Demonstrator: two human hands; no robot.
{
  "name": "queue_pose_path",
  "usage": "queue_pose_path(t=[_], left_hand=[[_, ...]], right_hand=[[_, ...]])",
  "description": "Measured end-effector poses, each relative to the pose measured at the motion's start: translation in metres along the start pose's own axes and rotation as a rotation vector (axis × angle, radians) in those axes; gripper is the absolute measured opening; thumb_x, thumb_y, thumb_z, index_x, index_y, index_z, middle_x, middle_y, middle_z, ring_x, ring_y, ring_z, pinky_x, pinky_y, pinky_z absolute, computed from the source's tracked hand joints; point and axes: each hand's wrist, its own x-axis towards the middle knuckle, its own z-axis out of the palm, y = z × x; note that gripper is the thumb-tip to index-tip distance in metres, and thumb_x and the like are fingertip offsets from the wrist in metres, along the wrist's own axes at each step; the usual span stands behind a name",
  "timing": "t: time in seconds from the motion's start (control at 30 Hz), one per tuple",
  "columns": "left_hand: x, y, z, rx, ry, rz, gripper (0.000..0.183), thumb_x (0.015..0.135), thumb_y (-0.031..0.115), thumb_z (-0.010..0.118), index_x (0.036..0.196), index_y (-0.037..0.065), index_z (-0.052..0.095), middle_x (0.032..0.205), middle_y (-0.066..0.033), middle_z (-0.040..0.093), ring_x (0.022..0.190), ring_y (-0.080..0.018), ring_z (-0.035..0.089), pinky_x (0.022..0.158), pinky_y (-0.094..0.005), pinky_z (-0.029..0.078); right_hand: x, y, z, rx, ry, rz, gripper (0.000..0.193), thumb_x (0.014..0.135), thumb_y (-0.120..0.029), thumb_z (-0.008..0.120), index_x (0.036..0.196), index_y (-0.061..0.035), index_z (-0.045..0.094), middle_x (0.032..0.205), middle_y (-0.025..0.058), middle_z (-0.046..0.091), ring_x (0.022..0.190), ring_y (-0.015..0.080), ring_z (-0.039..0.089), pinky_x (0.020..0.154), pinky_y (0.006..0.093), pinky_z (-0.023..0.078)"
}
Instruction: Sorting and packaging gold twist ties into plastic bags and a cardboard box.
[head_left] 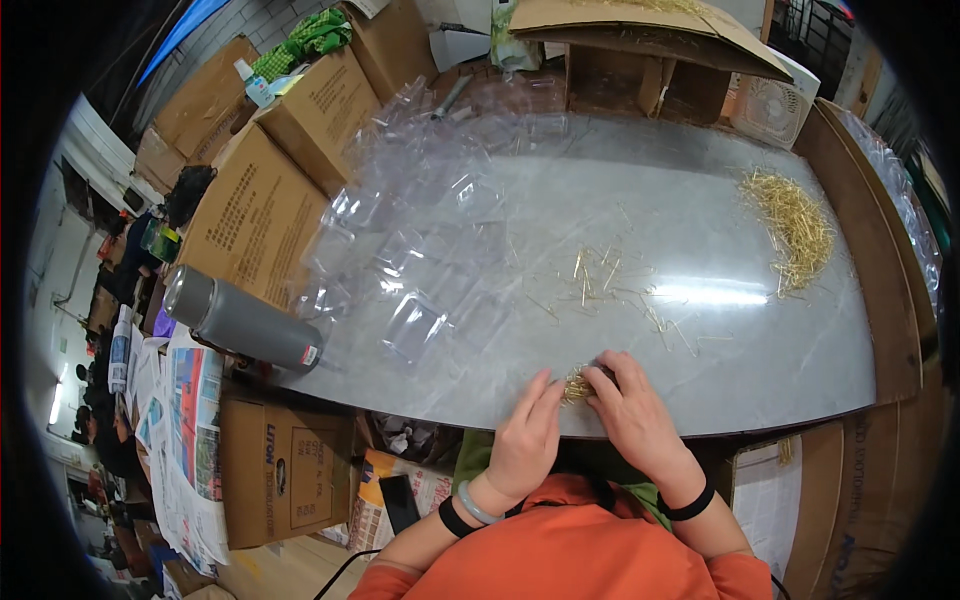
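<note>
At the front edge of the grey table [600, 170], a small bundle of thin gold wire pieces [575, 386] sits between my two hands. My left hand [527, 438] presses its fingertips together against the bundle's left side. From the right, my right hand [635, 412] curls its fingers and thumb round the same bundle. Loose gold wires [592, 280], some with bent ends, are scattered just beyond my hands. A bigger heap of gold wires [795, 232] lies at the table's far right. My fingers hide part of the bundle.
Clear plastic boxes [415, 255] spread over the table's left half. A grey bottle [245, 320] lies tilted at the left edge, beside cardboard boxes [255, 210]. Cardboard walls [870, 245] line the right side. At the back stand an open carton [620, 80] and a white fan [775, 105].
</note>
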Motion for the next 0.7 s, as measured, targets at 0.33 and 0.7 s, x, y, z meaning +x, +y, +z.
queue_pose_path(t=[0.33, 0.7], left_hand=[[-0.010, -0.007, 0.002, -0.249, -0.048, 0.000, 0.046, 0.093, -0.005, 0.054, 0.139, -0.007, 0.050, 0.146, -0.0270, 0.047, 0.132, -0.0406, 0.053, 0.105, -0.0437, 0.049], [-0.014, -0.004, 0.010, -0.008, -0.083, 0.041, 0.067, 0.091, -0.005, 0.050, 0.153, -0.009, 0.024, 0.149, -0.0318, 0.040, 0.135, -0.0460, 0.046, 0.116, -0.0520, 0.034]], right_hand=[[0.000, -0.001, -0.004, -0.064, -0.048, -0.069, 0.054, 0.087, -0.019, 0.073, 0.133, 0.0006, 0.052, 0.135, 0.0176, 0.052, 0.131, 0.0386, 0.047, 0.114, 0.0472, 0.040], [0.001, 0.000, -0.001, -0.149, -0.063, -0.105, 0.062, 0.087, -0.024, 0.073, 0.138, 0.0021, 0.049, 0.139, 0.0169, 0.052, 0.134, 0.0382, 0.046, 0.115, 0.0463, 0.038]])
